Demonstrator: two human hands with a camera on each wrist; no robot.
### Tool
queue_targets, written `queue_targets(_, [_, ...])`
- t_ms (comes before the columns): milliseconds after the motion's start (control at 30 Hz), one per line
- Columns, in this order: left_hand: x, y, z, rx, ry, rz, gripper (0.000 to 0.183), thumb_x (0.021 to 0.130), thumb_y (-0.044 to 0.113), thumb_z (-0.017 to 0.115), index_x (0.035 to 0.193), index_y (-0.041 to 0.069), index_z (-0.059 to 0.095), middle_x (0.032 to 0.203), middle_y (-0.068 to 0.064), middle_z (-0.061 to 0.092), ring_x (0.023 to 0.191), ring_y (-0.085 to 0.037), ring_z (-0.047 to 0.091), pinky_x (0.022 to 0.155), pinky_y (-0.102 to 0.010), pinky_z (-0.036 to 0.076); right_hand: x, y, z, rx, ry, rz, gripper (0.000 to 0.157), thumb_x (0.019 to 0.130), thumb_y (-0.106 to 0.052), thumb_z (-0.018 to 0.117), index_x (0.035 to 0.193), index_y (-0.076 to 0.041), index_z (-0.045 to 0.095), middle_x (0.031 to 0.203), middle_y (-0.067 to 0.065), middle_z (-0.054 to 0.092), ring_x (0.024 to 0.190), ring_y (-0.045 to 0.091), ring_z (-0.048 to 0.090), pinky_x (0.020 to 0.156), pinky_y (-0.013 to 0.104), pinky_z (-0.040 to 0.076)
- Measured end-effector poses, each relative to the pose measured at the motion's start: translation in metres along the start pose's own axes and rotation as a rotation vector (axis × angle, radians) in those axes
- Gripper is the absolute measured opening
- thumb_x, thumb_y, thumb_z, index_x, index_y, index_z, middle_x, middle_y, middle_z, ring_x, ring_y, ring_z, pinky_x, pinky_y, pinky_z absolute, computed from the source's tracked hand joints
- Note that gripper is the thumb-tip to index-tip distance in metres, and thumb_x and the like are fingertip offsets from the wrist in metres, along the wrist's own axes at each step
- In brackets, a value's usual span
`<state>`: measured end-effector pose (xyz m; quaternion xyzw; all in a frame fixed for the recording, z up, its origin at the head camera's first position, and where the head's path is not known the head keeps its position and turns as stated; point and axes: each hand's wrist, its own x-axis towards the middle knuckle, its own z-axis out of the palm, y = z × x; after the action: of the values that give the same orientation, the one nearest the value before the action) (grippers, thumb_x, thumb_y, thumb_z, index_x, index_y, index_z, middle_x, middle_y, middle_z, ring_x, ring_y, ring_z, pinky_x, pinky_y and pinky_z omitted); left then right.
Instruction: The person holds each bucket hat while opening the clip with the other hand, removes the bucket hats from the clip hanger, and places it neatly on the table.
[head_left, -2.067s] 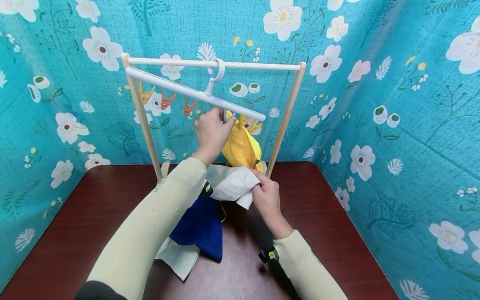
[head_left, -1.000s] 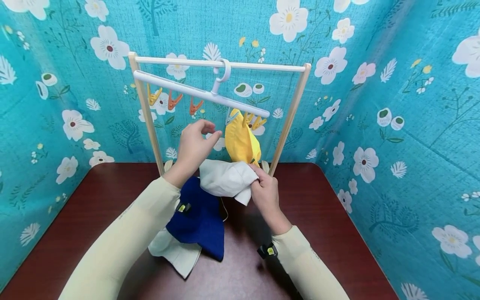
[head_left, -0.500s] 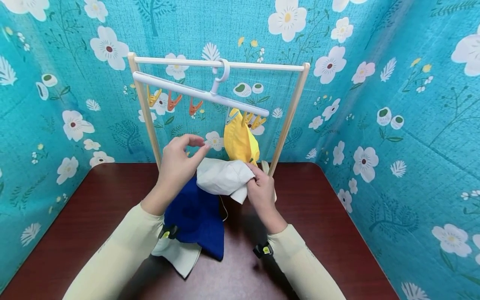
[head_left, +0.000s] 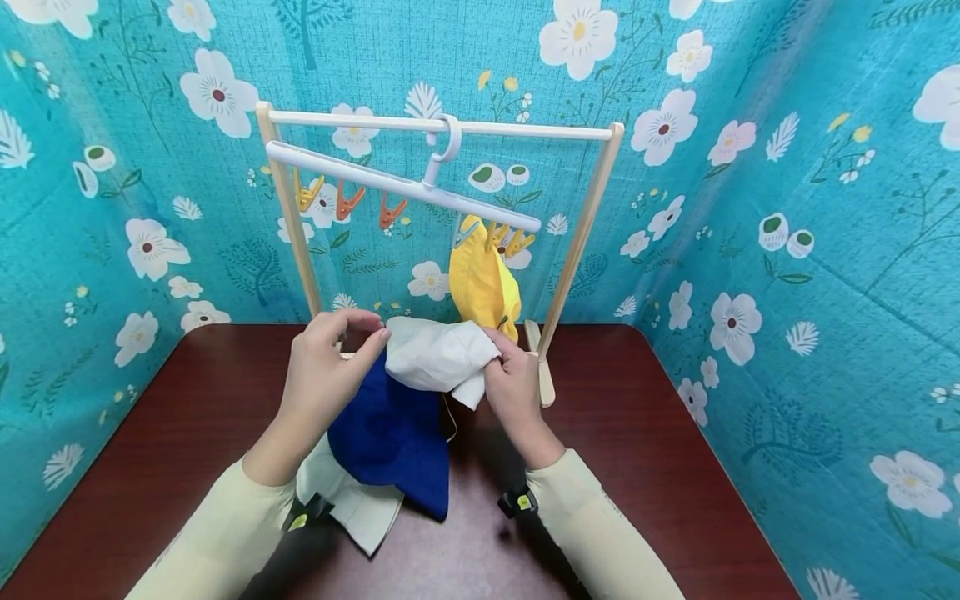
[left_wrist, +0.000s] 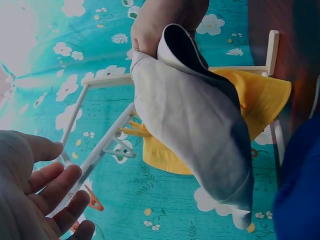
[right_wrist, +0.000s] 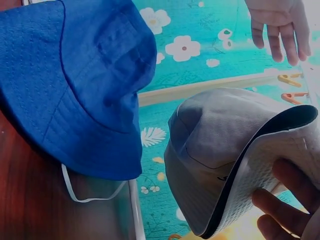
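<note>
Left hand [head_left: 322, 367] lowered, relaxed, right hand [head_left: 516, 396] gripping white hat [head_left: 431, 354], reddish-brown table [head_left: 645, 450], floral curtain [head_left: 810, 200]

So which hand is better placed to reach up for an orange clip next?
Probably the left hand: it holds nothing and is on the same side as the orange clips under the hanger. The right hand grips the white hat by its brim.

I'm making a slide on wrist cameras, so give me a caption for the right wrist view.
Right grip holding an off-white bucket hat by its brim, blue bucket hat in view.
</note>
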<state>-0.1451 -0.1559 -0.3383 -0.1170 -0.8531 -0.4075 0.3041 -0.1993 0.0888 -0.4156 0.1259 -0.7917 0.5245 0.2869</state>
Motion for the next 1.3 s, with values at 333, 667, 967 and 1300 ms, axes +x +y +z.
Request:
queue_targets(333, [-0.025,-0.009,0.0,0.002,-0.077,0.04,0.016,0.092,0.023,0.079,0.107,0.018,0.075,0.101,0.005,0.073,0.099,-0.015,0.063,0.076,-0.02,0.053,-0.011,0.006,0.004,-0.1,-0.032,-0.045,0.033,0.091,-0.007,0.064,0.116,-0.024,0.08,0.102,-0.001,0.079,0.09,0.01,0.075,0.074,0.036,0.06])
queue_targets(667, [-0.036,-0.01,-0.004,0.055,-0.09,0.065,0.017,0.09,0.024,0.081,0.106,0.018,0.075,0.098,0.007,0.072,0.098,-0.012,0.061,0.077,-0.029,0.05,-0.018,0.009,0.005,-0.14,-0.061,-0.06,0.037,0.09,-0.005,0.062,0.116,-0.024,0.079,0.106,-0.003,0.079,0.085,0.011,0.075,0.068,0.035,0.058])
queue_targets(967, [-0.04,-0.015,-0.007,0.056,-0.115,0.071,0.023,0.086,0.027,0.085,0.106,0.02,0.076,0.103,0.008,0.074,0.102,-0.009,0.061,0.081,-0.025,0.05,-0.018,0.014,-0.002,-0.214,-0.131,-0.115,0.034,0.091,-0.008,0.066,0.117,-0.027,0.079,0.094,-0.003,0.08,0.075,0.01,0.073,0.065,0.032,0.057])
queue_targets(1300, [-0.047,-0.018,-0.008,0.073,-0.172,0.058,0.024,0.085,0.032,0.086,0.103,0.022,0.075,0.102,0.011,0.072,0.108,-0.007,0.06,0.089,-0.034,0.052,-0.017,0.016,-0.014,-0.366,-0.233,-0.252,0.034,0.091,-0.011,0.071,0.122,-0.024,0.077,0.071,0.001,0.073,0.065,0.017,0.07,0.054,0.032,0.051])
